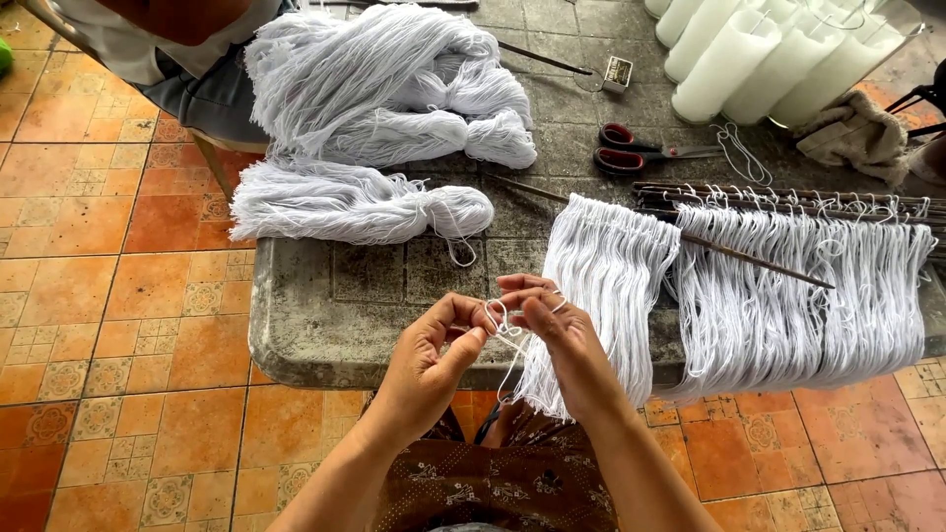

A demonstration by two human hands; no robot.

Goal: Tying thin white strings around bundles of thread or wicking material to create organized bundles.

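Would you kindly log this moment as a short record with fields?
left hand: pinches a white string
right hand: grips the same string, fingers curled
in front: cut strings hung on a stick, draped over the table edge
table back: white yarn skeins, red scissors, white candles, a cloth
nearby: another person's clothing at top left
floor: orange tiles

Soft, even daylight fills the sharp view, shadows lying faint under the desk [325,345] edge, with slight wide-angle bending toward the picture's corners.
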